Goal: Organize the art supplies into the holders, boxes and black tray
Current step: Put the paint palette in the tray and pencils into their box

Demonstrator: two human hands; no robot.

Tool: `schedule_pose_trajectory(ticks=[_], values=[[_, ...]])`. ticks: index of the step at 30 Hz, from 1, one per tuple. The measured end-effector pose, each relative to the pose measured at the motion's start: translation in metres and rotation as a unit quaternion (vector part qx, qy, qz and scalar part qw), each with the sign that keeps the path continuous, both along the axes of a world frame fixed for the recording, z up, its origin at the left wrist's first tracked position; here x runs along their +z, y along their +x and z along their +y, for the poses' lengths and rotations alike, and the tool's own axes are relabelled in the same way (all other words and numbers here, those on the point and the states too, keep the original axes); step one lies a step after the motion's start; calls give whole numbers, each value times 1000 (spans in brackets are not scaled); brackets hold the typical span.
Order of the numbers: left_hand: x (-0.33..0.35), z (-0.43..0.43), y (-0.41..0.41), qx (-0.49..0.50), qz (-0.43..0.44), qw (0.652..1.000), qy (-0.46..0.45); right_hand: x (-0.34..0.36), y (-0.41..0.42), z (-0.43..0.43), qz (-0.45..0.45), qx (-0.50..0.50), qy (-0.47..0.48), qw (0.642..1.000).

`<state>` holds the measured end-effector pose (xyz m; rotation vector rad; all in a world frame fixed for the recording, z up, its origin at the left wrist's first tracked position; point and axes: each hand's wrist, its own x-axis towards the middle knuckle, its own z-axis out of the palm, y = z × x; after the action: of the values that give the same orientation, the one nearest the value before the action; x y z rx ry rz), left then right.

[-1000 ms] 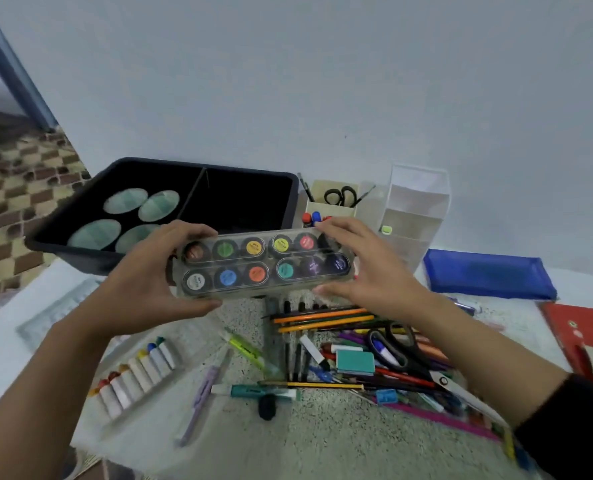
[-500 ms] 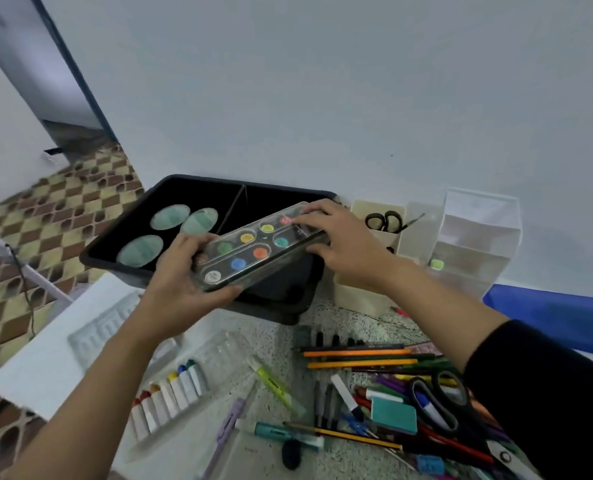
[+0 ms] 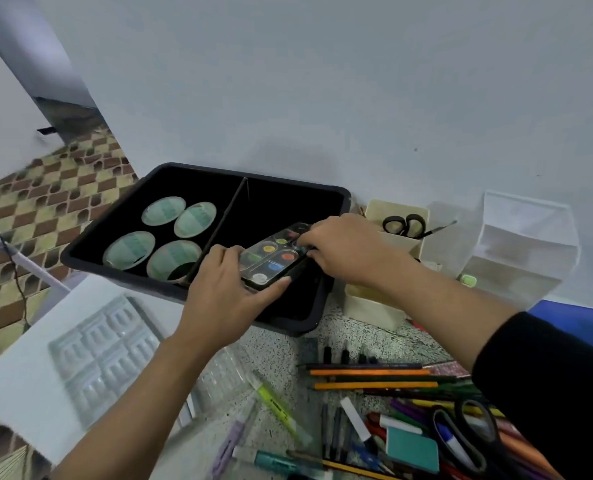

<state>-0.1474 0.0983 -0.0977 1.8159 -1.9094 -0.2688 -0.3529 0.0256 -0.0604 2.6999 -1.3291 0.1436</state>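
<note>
A clear watercolor paint box [image 3: 275,258] with round colour pans lies low inside the right compartment of the black tray [image 3: 170,172]. My left hand [image 3: 231,292] grips its near end, thumb along the near edge. My right hand [image 3: 348,249] holds its far end with curled fingers. The tray's left compartment holds several round pale green lids [image 3: 163,211]. A cream holder [image 3: 374,306] with black scissors [image 3: 404,225] stands right of the tray, then clear holders [image 3: 527,244].
Loose pencils [image 3: 371,372], pens, a highlighter [image 3: 276,403], a teal eraser [image 3: 413,448] and black-handled scissors [image 3: 461,434] litter the speckled table in front. A clear plastic insert [image 3: 94,344] lies on white paper at left. A blue case [image 3: 572,320] sits at right.
Both hands have carried the paint box from above the table forward and down into the tray's right compartment. The view has swung left toward the tray.
</note>
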Motion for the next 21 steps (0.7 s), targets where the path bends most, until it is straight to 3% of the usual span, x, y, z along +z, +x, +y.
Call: schedule_pose_trajectory(ticks=[3, 5, 6, 13, 21], values=[[2, -7, -3, -31, -118, 991, 54, 1, 3, 1, 46, -3, -3, 999], [3, -11, -3, -100, -240, 960, 104, 1, 4, 1, 56, -5, 2, 998], [3, -12, -3, -110, -256, 953, 121, 2, 4, 1, 59, -8, 5, 998], [10, -46, -2, -117, -89, 951, 273, 8, 1, 8, -7, -15, 9, 1000], [11, -49, -7, -124, -112, 959, 230, 15, -29, 55, -220, 16, -30, 975]])
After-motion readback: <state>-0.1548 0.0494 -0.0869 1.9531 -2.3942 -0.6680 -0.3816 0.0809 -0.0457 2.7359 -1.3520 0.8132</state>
